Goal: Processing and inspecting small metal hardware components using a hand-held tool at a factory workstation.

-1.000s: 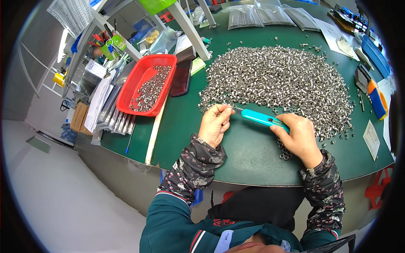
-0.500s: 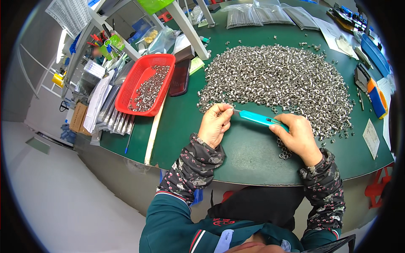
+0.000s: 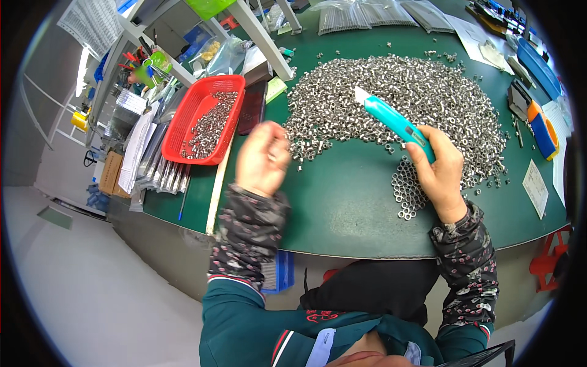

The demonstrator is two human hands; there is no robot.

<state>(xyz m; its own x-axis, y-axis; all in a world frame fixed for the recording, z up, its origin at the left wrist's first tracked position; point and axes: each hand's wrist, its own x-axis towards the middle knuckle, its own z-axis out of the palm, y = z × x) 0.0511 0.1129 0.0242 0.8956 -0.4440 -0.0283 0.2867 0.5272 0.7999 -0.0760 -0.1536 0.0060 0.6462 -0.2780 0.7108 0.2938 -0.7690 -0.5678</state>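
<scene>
Two hands work mid-frame: right hand (image 3: 441, 171) grips a teal plastic utility knife (image 3: 394, 120); blurred left hand (image 3: 263, 158) looks loosely curled beside the red plastic basket (image 3: 187, 121).

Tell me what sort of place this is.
Probably a small factory sorting or assembly bench. A big heap of small metal nuts covers the green table, a red basket holds more, and the right hand holds a teal cutter.

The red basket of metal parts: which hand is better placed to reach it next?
Probably the left hand: it hovers beside the red basket, apparently holding nothing. The right hand grips the teal knife, farther away.
</scene>
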